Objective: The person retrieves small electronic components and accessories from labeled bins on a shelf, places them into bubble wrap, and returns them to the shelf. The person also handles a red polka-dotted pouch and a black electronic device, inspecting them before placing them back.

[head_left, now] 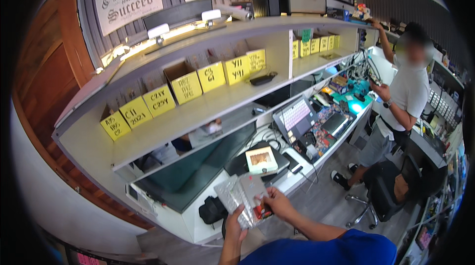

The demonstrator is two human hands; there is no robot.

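Observation:
In front of my blue sleeve, my left hand (pixel 235 224) is closed on the lower edge of a clear, silvery bubble-wrap pouch (pixel 231 197). Against the pouch lies a flat grey piece (pixel 253 186) with a small red mark at its top and a red-orange patch lower down. My right hand (pixel 280 203) pinches that piece at its right edge, thumb and fingers together. Whether the grey piece is partly inside the pouch I cannot tell. Just beyond both hands, a white box with a window (pixel 262 160) rests on a black case (pixel 237 165).
A white bench (pixel 198 215) carries a dark glass panel (pixel 198 166), a black bag (pixel 213 210), a laptop (pixel 297 119) and cables. Yellow-fronted bins (pixel 186 88) line the shelf above. At right stand a person in a white shirt (pixel 413 87) and a wheeled chair (pixel 391 186).

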